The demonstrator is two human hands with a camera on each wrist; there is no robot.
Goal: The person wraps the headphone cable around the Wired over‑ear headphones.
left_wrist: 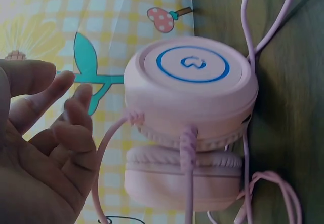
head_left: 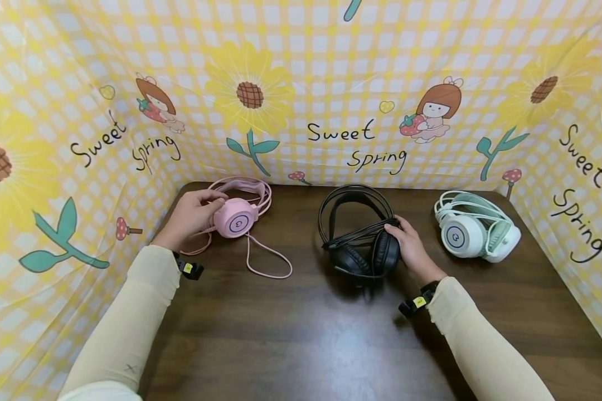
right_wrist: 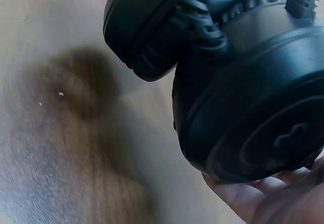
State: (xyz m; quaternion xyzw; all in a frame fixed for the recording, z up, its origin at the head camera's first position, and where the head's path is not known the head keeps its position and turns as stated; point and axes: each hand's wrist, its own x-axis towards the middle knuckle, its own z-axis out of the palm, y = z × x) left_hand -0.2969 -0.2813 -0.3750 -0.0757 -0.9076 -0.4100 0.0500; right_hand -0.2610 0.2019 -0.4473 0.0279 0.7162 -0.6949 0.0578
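In the head view a pink headset [head_left: 236,217] lies on the table at the left, its thin cable looping toward the front. My left hand [head_left: 195,214] is beside its ear cup; in the left wrist view the loosely bent fingers [left_wrist: 76,133] are apart from the pink shell [left_wrist: 190,102]. A black headset [head_left: 363,256] with its cable bundled across the band is gripped by my right hand [head_left: 411,245] at the right ear cup. From the right wrist, fingers [right_wrist: 238,196] show under that black ear cup [right_wrist: 243,127], and a shadow falls on the table below.
A mint and white headset [head_left: 464,236] with wrapped cable stands at the right of the brown wooden table [head_left: 291,334]. Yellow checked cloth walls [head_left: 331,83] rise behind the table and at both sides.
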